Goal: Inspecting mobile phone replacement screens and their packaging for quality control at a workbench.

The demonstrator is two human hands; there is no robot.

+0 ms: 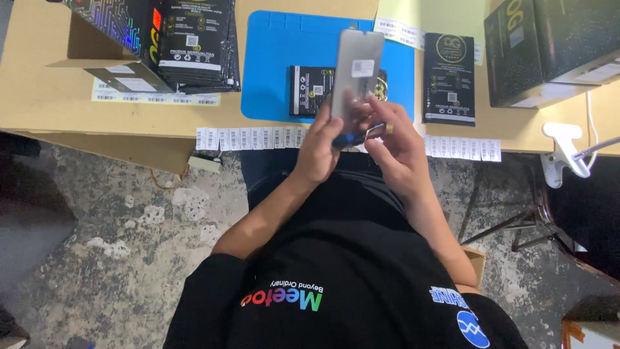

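Head view, left hand (318,150) and right hand (395,150) both gripping grey phone panel (355,68), above blue mat (274,64).

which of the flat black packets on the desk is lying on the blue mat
The black packet just behind the grey panel that the hands hold. The other single packet lies on bare desk, right of the blue mat.

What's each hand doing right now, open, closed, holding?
Left hand: closed on the lower end of the grey phone panel.
Right hand: fingers touching the panel's lower edge; grip cannot be told.
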